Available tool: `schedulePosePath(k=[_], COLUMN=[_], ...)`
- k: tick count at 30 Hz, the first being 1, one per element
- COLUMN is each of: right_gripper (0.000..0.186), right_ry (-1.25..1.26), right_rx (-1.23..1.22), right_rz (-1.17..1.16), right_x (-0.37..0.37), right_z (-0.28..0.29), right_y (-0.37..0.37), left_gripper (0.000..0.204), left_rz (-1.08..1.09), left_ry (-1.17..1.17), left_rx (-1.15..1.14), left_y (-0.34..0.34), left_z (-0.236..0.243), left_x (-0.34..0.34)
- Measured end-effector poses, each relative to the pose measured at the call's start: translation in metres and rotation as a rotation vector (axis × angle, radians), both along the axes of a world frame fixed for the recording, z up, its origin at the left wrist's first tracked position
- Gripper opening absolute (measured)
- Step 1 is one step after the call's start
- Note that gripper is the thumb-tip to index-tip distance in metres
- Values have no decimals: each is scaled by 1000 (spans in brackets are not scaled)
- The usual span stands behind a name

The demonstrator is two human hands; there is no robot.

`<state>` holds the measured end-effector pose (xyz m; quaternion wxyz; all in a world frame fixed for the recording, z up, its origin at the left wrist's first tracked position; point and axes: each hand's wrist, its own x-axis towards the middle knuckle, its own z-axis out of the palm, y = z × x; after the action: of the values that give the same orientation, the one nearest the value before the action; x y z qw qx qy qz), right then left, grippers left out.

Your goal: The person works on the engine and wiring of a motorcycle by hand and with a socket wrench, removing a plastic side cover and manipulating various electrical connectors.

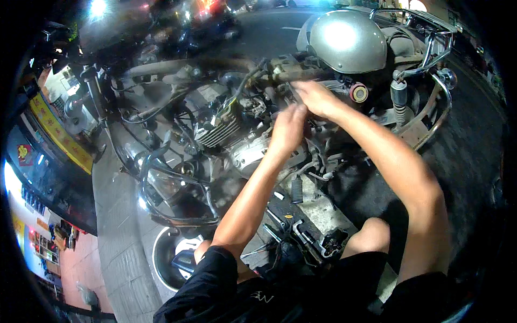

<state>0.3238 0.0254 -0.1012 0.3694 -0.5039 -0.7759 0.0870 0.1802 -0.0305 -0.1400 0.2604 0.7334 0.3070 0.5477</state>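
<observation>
A stripped-down motorcycle stands across the view, its finned engine point(218, 129) and bare frame exposed. Both my arms reach over to the middle of the bike, just right of the engine. My left hand point(290, 128) is closed, fingers curled in among the parts above the silver engine cover point(250, 156). Slightly higher and farther right, my right hand point(319, 99) bends inward with its fingertips pressed together against a dark part below the frame. Whatever either hand grips is hidden by the fingers and somewhat blurred.
A silver helmet point(347, 43) sits on the bike's rear. Below it are a round filter point(357, 92) and a shock absorber point(398, 102). Chrome crash bars point(145, 188) stick out at left. Tools point(274, 229) and an open dark case point(333, 242) lie before my knees, beside a white basin point(161, 258).
</observation>
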Motion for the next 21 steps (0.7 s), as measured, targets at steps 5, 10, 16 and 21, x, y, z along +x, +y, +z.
schedulePosePath(k=[5,10,16,21], right_gripper=[39,38,26,28], right_ry=[479,124,-32,51], right_rx=[136,194,274,326], right_rz=[45,-31,-80,-67], right_x=[-8,5,4,6], right_z=[-40,-26,-21,-25], right_y=[-15,-28,-29,-31], left_gripper=[36,25,38,52], left_rz=[131,229,647,711], left_ry=[460,750,821,1035], left_rx=[-115,138,780,794], left_y=[-2,-5,37,51], left_z=[-2,36,92,81], left_x=[-3,-21,-31,-36])
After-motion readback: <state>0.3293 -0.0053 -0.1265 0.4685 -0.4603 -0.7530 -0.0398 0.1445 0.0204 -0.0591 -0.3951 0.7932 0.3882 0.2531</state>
